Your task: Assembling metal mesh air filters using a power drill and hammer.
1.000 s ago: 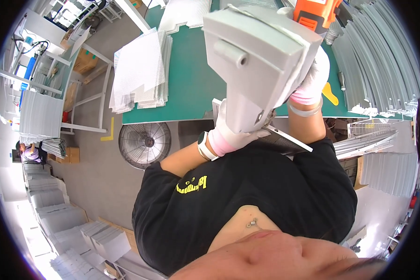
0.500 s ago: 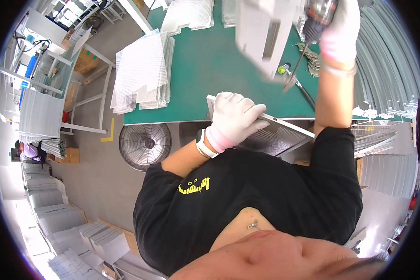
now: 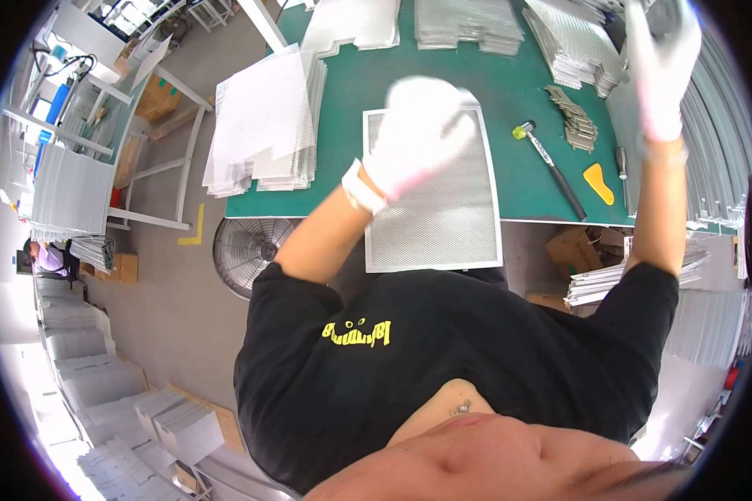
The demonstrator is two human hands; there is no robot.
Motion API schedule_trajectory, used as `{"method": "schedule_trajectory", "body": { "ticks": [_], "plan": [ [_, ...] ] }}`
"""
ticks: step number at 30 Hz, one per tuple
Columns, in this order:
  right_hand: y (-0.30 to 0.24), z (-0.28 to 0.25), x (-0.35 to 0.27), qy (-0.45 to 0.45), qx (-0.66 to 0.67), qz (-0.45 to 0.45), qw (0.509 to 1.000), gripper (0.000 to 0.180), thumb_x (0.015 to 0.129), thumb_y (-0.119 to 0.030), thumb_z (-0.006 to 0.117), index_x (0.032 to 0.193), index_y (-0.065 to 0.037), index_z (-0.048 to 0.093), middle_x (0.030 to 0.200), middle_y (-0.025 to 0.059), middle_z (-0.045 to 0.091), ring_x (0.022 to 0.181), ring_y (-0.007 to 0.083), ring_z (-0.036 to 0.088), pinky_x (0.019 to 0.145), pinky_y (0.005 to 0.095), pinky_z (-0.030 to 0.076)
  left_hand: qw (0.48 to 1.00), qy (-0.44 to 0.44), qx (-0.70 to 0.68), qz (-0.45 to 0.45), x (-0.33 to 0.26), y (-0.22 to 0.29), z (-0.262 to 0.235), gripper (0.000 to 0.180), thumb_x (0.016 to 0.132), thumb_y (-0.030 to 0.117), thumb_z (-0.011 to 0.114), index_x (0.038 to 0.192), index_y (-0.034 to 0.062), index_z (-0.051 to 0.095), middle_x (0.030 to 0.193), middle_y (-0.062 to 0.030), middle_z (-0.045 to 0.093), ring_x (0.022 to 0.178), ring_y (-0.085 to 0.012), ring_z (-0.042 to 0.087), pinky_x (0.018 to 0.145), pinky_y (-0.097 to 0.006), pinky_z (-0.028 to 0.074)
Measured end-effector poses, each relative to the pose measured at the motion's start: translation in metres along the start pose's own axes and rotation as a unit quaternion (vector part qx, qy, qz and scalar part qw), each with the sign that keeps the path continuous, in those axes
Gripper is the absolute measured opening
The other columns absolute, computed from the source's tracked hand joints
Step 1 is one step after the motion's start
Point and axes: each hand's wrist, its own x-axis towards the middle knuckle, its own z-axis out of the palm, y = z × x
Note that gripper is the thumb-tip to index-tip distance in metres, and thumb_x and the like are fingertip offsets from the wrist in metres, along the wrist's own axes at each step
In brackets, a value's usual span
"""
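Note:
A rectangular mesh panel in a light metal frame [image 3: 430, 217] lies flat on the green table [image 3: 342, 100], its near end jutting over the table's front edge. My left hand [image 3: 418, 134], in a white glove and blurred, hovers over the panel's far end with nothing in it. My right hand [image 3: 660, 67], also gloved, is raised high at the far right beside leaning stacks of grey panels [image 3: 714, 125]. Its fingertips reach the picture's top edge, so whether they grip anything is unclear.
A mallet with a yellow-green head [image 3: 547, 163], a yellow scraper [image 3: 599, 184] and a pile of small metal strips [image 3: 576, 117] lie right of the panel. Loose mesh sheets [image 3: 263, 125] are stacked at the table's left. A floor fan [image 3: 246, 246] stands below; another person [image 3: 46, 255] sits far left.
The big grey panel held up near my head a second ago now lies flat on the table. My left hand has lifted off it and my right hand has swung up and right.

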Motion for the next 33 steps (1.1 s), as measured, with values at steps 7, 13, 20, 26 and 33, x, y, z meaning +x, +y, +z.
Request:
{"method": "schedule_trajectory", "body": {
  "ticks": [7, 13, 20, 26, 33],
  "plan": [
    [-0.047, -0.139, -0.252, -0.629, -0.067, 0.193, 0.75, 0.047, 0.089, -0.018, 0.064, 0.135, -0.011, 0.056, 0.115, 0.0157, 0.062, 0.099, 0.0376, 0.062, 0.092, 0.0473, 0.05, 0.766, -0.119, -0.631, 0.006, -0.011, 0.149, -0.054, 0.004, 0.082, 0.007, 0.067, 0.08, 0.0093, 0.065, 0.075, -0.0045, 0.058, 0.07, -0.029, 0.056, 0.065, -0.04, 0.041],
    [-0.042, -0.126, -0.283, -0.636, -0.006, 0.308, 0.708, 0.04, 0.101, -0.016, 0.05, 0.14, -0.01, 0.049, 0.115, 0.0197, 0.061, 0.102, 0.0404, 0.062, 0.086, 0.0492, 0.052, 0.707, -0.043, -0.698, -0.108, 0.018, 0.189, -0.041, 0.008, 0.076, 0.008, 0.061, 0.072, 0.001, 0.059, 0.069, -0.0143, 0.057, 0.067, -0.035, 0.057, 0.063, -0.044, 0.045],
    [-0.076, -0.066, -0.282, -0.653, 0.117, 0.309, 0.681, 0.05, 0.102, -0.013, 0.047, 0.151, -0.011, 0.039, 0.114, 0.0237, 0.062, 0.104, 0.0423, 0.06, 0.09, 0.0455, 0.049, 0.674, 0.028, -0.721, -0.159, 0.014, 0.206, -0.038, 0.011, 0.068, 0.001, 0.058, 0.078, 0.0007, 0.064, 0.074, -0.0148, 0.063, 0.071, -0.0353, 0.061, 0.064, -0.042, 0.049],
    [-0.087, -0.046, -0.27, -0.642, 0.072, 0.307, 0.699, 0.047, 0.102, -0.015, 0.045, 0.149, -0.016, 0.041, 0.1, 0.023, 0.063, 0.093, 0.042, 0.062, 0.083, 0.0498, 0.051, 0.69, -0.012, -0.715, -0.113, 0.006, 0.198, -0.038, 0.018, 0.063, -0.003, 0.056, 0.078, 0.001, 0.064, 0.071, -0.0152, 0.063, 0.069, -0.0354, 0.06, 0.06, -0.041, 0.048],
    [-0.085, -0.046, -0.267, -0.618, 0.055, 0.289, 0.729, 0.05, 0.101, -0.016, 0.044, 0.151, -0.018, 0.037, 0.095, 0.0254, 0.064, 0.088, 0.0439, 0.063, 0.079, 0.0519, 0.052, 0.626, -0.095, -0.765, -0.117, 0.003, 0.185, -0.048, 0.018, 0.061, -0.004, 0.053, 0.076, -0.0009, 0.063, 0.07, -0.0159, 0.063, 0.065, -0.0354, 0.06, 0.059, -0.041, 0.048]
  ]
}}
